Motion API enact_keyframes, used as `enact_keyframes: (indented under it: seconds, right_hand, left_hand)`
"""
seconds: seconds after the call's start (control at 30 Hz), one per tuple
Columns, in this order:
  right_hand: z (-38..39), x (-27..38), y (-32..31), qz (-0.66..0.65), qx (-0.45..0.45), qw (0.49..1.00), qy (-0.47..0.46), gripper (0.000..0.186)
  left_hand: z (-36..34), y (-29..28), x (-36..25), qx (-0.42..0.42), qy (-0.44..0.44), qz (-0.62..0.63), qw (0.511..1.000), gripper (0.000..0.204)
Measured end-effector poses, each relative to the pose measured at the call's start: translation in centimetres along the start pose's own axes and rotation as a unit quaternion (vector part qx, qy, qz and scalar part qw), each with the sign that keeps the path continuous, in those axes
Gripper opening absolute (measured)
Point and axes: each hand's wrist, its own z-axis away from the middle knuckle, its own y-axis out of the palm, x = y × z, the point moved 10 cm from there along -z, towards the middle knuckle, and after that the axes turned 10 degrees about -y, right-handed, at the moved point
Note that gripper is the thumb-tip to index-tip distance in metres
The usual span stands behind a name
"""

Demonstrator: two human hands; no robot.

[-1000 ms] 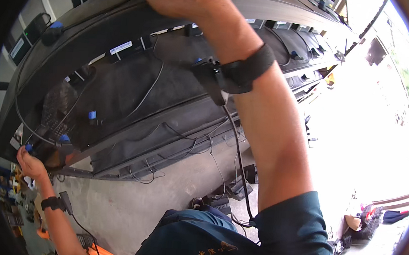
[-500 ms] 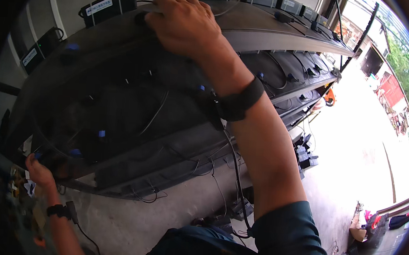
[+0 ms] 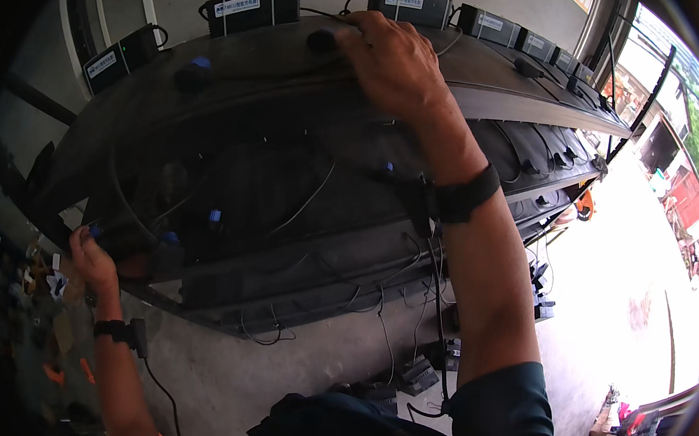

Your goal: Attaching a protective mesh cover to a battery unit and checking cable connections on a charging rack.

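Note:
My right hand (image 3: 401,64) reaches over the top shelf (image 3: 272,55), its fingers curled at a black plug (image 3: 323,40) that pokes out beside the thumb side. Part of the grip is hidden behind the back of the hand. At the shelf's lower left end, my left hand (image 3: 93,261) is closed with its fingertips at a small blue-tipped plug (image 3: 95,233). On the left of the top shelf lies another blue-capped black plug (image 3: 194,73). Black charger boxes with pale labels line the back, one of them a charger (image 3: 250,10) with a lit green light.
Lower shelves (image 3: 311,191) carry more blue-ended plugs and loose cables, some hanging over the edge. Black boxes (image 3: 419,374) with wires stand on the concrete floor (image 3: 217,371). Black wristbands are on both my wrists, and a cable (image 3: 163,387) dangles by the left one.
The view has swung, so the shelves and chargers appear farther right. Both hands keep about the same places against the shelf, and their grips look unchanged.

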Motion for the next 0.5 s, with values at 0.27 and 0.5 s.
enact_keyframes:
  seconds: [0.27, 0.5]
  right_hand:
    - [0.5, -0.1, -0.8, 0.007, -0.002, 1.000, -0.013, 0.040]
    - [-1.0, 3.8, -0.3, 0.090, -0.022, 0.996, -0.017, 0.035]
  left_hand:
    - [1.9, 0.8, -2.8, -0.022, 0.007, 0.033, 0.999, 0.028]
    - [1.9, -0.1, -6.0, 0.019, 0.002, 0.064, 0.998, 0.019]
